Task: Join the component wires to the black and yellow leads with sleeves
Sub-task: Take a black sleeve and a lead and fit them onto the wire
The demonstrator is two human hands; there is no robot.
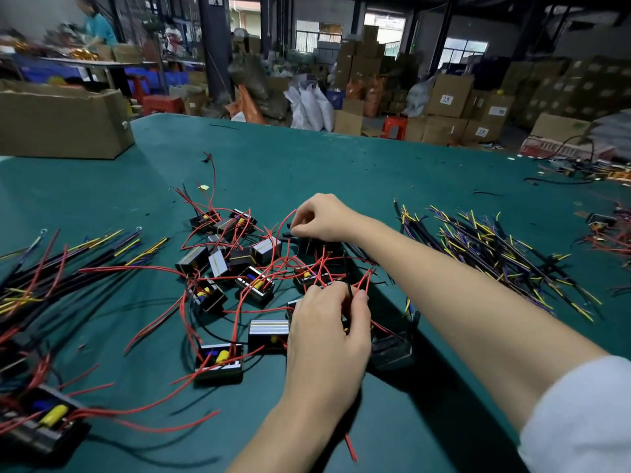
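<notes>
Component wires (309, 264), thin and red, arc up from small black boxes (254, 285) at frame centre, running roughly bottom to top. The left hand (327, 332) pinches their lower ends; the right hand (322, 218) pinches a short black sleeve (290, 235) (lying left to right). Black and yellow leads (491, 254) fan diagonally at right on the green table (307, 158).

A factory workshop: stacked cardboard boxes (447, 97) and sacks (309, 107) beyond the hands (327, 336), another worker's table (95, 63) behind.
</notes>
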